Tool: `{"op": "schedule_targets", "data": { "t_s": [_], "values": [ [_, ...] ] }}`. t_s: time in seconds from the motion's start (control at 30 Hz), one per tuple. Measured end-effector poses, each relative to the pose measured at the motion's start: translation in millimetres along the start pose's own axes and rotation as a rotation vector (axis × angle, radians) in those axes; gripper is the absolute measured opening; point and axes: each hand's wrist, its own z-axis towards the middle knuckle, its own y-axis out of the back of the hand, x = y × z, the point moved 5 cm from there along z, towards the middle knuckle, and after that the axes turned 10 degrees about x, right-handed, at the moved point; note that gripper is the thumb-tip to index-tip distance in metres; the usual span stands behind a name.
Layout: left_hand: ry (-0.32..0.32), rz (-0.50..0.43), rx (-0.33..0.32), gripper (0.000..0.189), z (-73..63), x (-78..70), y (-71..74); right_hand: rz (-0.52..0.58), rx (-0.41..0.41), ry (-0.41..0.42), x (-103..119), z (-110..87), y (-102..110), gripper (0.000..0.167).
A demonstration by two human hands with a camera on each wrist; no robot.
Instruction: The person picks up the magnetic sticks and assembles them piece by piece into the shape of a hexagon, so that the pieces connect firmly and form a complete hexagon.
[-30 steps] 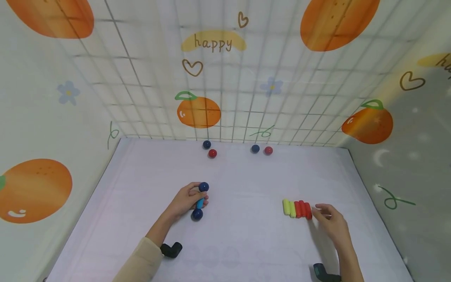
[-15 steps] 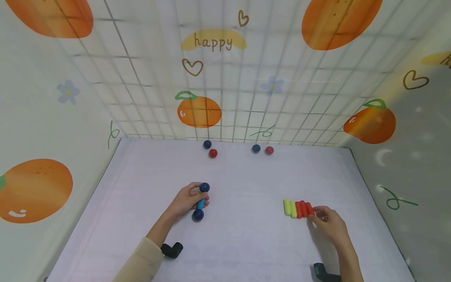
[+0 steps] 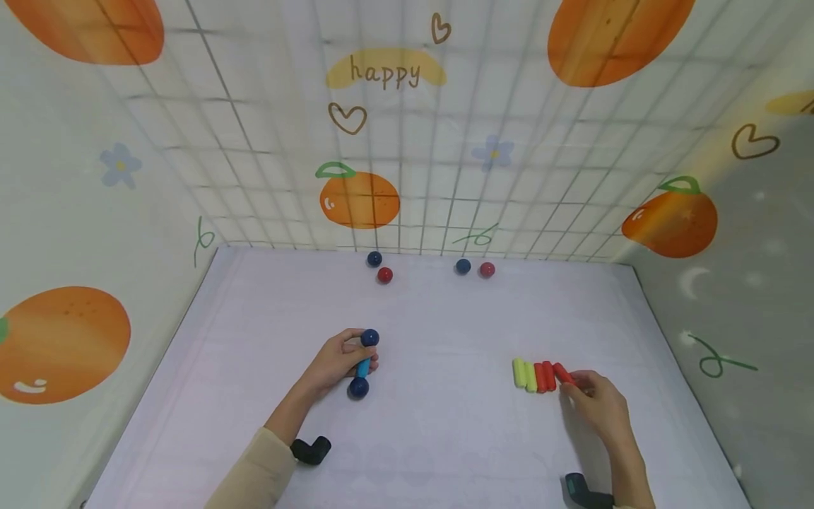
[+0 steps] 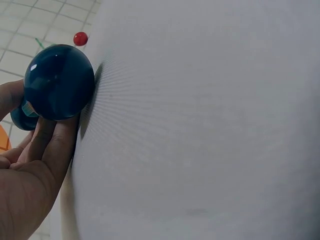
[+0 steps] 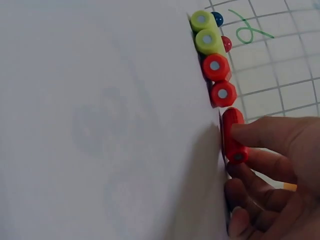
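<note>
My left hand (image 3: 340,362) grips a light blue rod (image 3: 363,367) that has a dark blue ball at each end; the near ball (image 4: 59,82) looms large in the left wrist view. At the right, my right hand (image 3: 599,404) pinches a red rod (image 5: 233,132) between thumb and fingers. That rod is tilted away from the row beside it. The row holds two red rods (image 3: 545,377) and two yellow-green rods (image 3: 524,375) lying side by side. Pale grey discs show on the rod ends in the right wrist view.
Along the back of the white table (image 3: 445,424) lie two dark blue balls, one at left (image 3: 374,259) and one at right (image 3: 463,266). A red ball (image 3: 384,275) and another red ball (image 3: 487,269) lie beside them. A patterned cloth wall (image 3: 280,205) rises behind.
My right hand has closed its thumb and fingers on the end red rod and turned it away from the row. The left hand keeps its hold, almost still.
</note>
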Motion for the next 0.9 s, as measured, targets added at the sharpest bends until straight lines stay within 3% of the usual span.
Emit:
{"op": "schedule_targets", "data": {
  "t_s": [0.27,0.6,0.9],
  "values": [
    [0.016,0.003,-0.009,0.045,-0.6,-0.5,0.0,0.076,-0.04,0.015,3.8,-1.5,5.1,0.043],
    [0.001,0.007,-0.001,0.047,-0.2,2.8,-0.2,0.134,-0.008,0.068,21.8,0.7,5.4,0.046],
    [-0.005,0.019,0.005,0.049,-0.3,1.7,-0.9,0.183,0.046,0.235,55.1,-2.7,-6.2,0.046]
  ]
}}
